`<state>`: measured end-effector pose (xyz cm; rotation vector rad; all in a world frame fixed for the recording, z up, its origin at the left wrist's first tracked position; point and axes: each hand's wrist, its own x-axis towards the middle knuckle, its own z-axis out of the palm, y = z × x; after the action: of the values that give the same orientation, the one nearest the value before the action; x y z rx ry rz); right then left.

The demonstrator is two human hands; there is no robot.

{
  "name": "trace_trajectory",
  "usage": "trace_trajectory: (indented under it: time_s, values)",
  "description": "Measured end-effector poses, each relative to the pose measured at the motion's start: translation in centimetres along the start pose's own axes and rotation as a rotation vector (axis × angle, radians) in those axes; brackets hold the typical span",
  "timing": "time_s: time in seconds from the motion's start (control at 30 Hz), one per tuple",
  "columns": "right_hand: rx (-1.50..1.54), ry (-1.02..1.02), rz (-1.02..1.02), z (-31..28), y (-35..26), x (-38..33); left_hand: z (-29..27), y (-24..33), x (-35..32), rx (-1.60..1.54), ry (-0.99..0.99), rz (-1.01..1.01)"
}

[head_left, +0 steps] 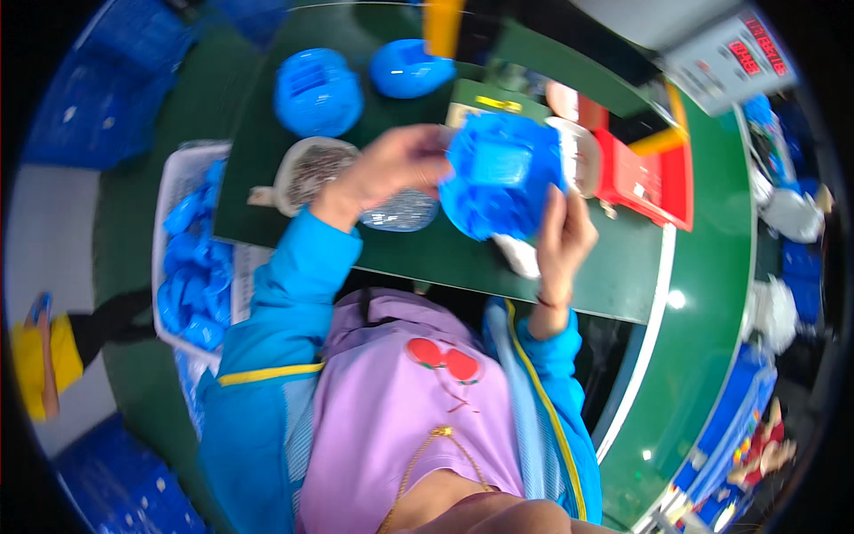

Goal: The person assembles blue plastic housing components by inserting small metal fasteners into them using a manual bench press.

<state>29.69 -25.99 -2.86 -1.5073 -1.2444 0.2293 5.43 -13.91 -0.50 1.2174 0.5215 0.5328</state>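
Observation:
Both my hands hold a blue plastic housing (500, 173) above the dark green workbench (418, 254). My left hand (391, 169) grips its left edge, fingers curled over the rim. My right hand (565, 236) supports it from below and the right side. Under my left hand sits a round bowl of small silvery parts (313, 169), and a second clear dish (402, 214) is partly hidden by my wrist. Two more blue housings (318, 92) (407, 68) rest at the far side of the bench.
A white basket full of blue plastic parts (191, 267) stands at my left. A red tray (649, 178) and a white bowl (583, 156) lie to the right. A grey scale with a red digital display (738, 53) is at the top right. Blue crates (107, 98) stand on the floor.

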Motion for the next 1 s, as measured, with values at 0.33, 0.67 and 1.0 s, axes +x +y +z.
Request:
trace_trajectory:
  time_s: [0.33, 0.67, 1.0]
  values:
    - [0.297, -0.456, 0.448, -0.2, -1.3, -3.2, 3.9, -3.3, -7.2, 1.345, 0.236, 0.680]
    - [0.274, -0.342, 0.475, 2.2, -2.3, -5.0, -9.6, -7.3, -9.5, 1.260, 0.726, -0.078]
    - [0.285, -0.329, 0.460, 2.1, -1.5, -5.2, -9.8, -7.4, -9.9, 1.114, 0.847, 0.065]
